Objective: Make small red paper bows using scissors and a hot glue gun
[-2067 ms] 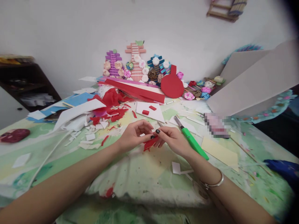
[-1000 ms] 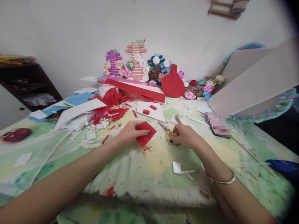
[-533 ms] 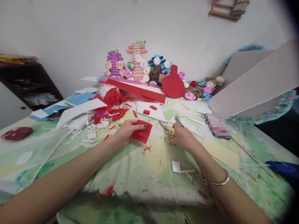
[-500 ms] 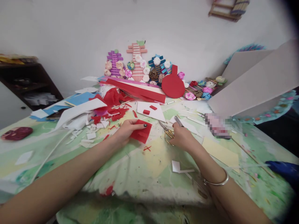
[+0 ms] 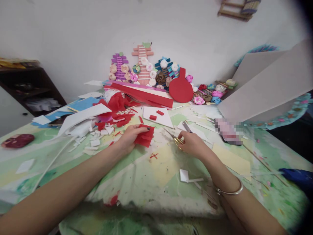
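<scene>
My left hand (image 5: 132, 137) pinches a piece of red paper (image 5: 144, 138) above the table, thumb on top and fingertips curled round its far edge. To its right, my right hand (image 5: 192, 143) grips a pair of gold-handled scissors (image 5: 178, 140), blades pointing up and left towards the paper but apart from it. Just past that hand lies a grey utility knife (image 5: 187, 126). Two small red blocks (image 5: 153, 117) rest on a white board (image 5: 161, 122) beyond my hands. Thin red scraps (image 5: 154, 156) lie below the paper.
Red and white offcuts (image 5: 104, 130) are heaped at left beside blue sheets. A red round cutout with a neck (image 5: 181, 89) leans against flower-decorated stick crafts (image 5: 144, 70) by the wall. At right stand a large grey board (image 5: 264, 81), a yellow sheet (image 5: 231, 160) and a thin stick.
My left hand has drawn the red paper slightly left and turned it. The scissors have lifted and swung, their tips now further left, in my right hand.
</scene>
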`<state>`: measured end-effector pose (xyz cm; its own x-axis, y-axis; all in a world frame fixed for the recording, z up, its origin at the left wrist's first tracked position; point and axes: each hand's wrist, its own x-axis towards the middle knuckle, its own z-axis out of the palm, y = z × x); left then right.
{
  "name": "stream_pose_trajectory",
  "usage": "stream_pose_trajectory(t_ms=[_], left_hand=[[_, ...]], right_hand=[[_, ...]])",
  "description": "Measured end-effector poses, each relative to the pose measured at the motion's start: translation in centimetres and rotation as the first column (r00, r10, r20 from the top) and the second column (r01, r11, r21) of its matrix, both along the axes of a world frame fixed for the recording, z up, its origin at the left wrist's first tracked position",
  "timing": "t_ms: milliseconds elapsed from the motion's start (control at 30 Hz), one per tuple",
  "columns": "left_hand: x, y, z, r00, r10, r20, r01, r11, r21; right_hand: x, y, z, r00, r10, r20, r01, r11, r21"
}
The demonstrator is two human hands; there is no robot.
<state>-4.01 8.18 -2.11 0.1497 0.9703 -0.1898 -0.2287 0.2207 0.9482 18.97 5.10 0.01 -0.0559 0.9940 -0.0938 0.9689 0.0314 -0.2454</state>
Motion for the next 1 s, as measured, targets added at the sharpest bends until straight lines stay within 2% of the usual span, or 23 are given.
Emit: stream_pose_trajectory(t_ms=[67, 133, 167, 233, 333, 400, 467, 567, 733, 1000], left_hand=[[0.0, 0.1, 0.0, 0.999, 0.039, 0.013, -0.039, 0.999, 0.009], [-0.1, 0.1, 0.0, 0.996, 0.076, 0.046, -0.076, 0.997, 0.004], [-0.1, 0.2, 0.0, 0.993, 0.093, 0.067, -0.093, 0.996, -0.002], [-0.1, 0.3, 0.0, 0.987, 0.124, 0.106, -0.123, 0.992, -0.014], [-0.2, 0.4, 0.1, 0.981, 0.135, 0.137, -0.134, 0.991, -0.022], [-0.2, 0.4, 0.2, 0.981, 0.125, 0.151, -0.122, 0.992, -0.025], [-0.1, 0.3, 0.4, 0.980, 0.108, 0.165, -0.105, 0.994, -0.025], [-0.1, 0.1, 0.7, 0.981, 0.078, 0.179, -0.074, 0.997, -0.026], [-0.1, -0.2, 0.8, 0.981, 0.000, 0.193, 0.003, 1.000, -0.016], [-0.3, -0.4, 0.6, 0.986, -0.072, 0.150, 0.070, 0.997, 0.021]], right_hand=[[0.0, 0.1, 0.0, 0.994, 0.021, -0.104, -0.018, 0.999, 0.032], [-0.1, 0.0, 0.2, 0.927, 0.052, -0.371, -0.049, 0.999, 0.017], [-0.2, -0.1, 0.3, 0.844, 0.067, -0.532, -0.087, 0.996, -0.012], [-0.5, -0.6, 0.3, 0.610, 0.087, -0.788, -0.206, 0.977, -0.051], [-1.2, -1.3, 0.0, 0.328, 0.096, -0.940, -0.395, 0.918, -0.044], [-1.5, -1.6, -0.4, 0.229, 0.078, -0.970, -0.513, 0.857, -0.052], [-1.7, -1.8, -0.8, 0.210, 0.031, -0.977, -0.595, 0.797, -0.102], [-1.7, -1.6, -1.2, 0.198, -0.055, -0.979, -0.631, 0.757, -0.170], [-1.4, -1.3, -1.3, 0.163, -0.120, -0.979, -0.640, 0.742, -0.197], [-1.2, -1.1, -1.5, 0.134, -0.098, -0.986, -0.638, 0.753, -0.161]])
